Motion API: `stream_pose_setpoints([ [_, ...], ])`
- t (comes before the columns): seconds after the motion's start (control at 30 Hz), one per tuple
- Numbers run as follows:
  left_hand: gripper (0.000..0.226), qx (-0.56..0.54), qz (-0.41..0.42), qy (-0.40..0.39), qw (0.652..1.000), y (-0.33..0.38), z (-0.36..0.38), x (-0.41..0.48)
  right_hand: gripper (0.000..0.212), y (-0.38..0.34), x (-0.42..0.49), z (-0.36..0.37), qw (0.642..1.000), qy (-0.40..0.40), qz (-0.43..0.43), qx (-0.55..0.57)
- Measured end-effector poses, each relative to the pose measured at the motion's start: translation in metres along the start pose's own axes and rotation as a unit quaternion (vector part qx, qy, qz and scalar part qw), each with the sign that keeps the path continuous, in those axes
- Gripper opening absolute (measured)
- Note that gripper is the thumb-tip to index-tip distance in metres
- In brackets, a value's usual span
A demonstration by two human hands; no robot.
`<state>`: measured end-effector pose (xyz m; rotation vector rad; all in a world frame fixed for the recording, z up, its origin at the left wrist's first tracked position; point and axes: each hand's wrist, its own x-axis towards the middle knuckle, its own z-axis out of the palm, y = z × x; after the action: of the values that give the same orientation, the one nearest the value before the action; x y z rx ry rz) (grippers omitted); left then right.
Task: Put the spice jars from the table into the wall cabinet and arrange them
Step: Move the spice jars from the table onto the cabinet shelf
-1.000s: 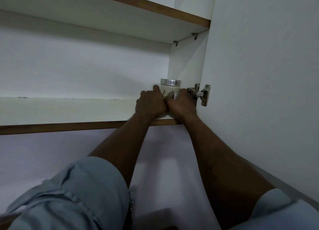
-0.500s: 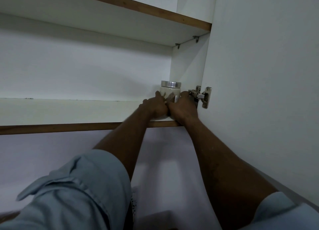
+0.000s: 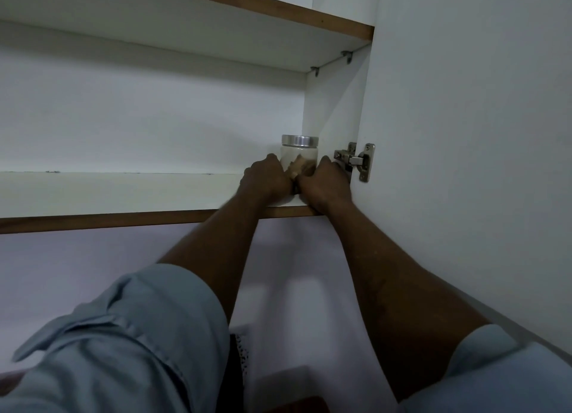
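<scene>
Left hand (image 3: pixel 266 182) and right hand (image 3: pixel 325 185) clasp the jar (image 3: pixel 299 153); ease it toward twelve o'clock, avoiding the hinge (image 3: pixel 356 161) at three.

A single head-worn view looks up from below the lower shelf (image 3: pixel 123 219) toward its right end, near the open door (image 3: pixel 464 134)
</scene>
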<state>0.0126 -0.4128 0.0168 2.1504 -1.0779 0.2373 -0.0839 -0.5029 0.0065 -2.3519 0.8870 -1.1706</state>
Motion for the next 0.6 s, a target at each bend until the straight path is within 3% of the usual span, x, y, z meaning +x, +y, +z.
stream_pose_setpoints([
  [0.2,0.055,0.046,-0.015,0.014,0.999,0.003,-0.005,-0.019,0.042,-0.005,-0.02,-0.008,0.999,0.022,-0.023,-0.008],
  [0.4,0.046,0.071,0.039,0.069,0.994,0.0,-0.019,-0.077,0.044,0.006,-0.108,-0.007,0.986,0.079,-0.146,0.017],
  [0.5,0.027,-0.032,0.129,0.168,0.977,-0.009,-0.011,-0.139,0.049,0.009,-0.168,0.001,0.988,0.055,-0.13,0.065],
  [0.6,0.029,-0.105,0.153,0.155,0.97,-0.041,0.029,-0.221,0.04,0.019,-0.24,0.02,0.991,0.0,-0.092,0.096],
])
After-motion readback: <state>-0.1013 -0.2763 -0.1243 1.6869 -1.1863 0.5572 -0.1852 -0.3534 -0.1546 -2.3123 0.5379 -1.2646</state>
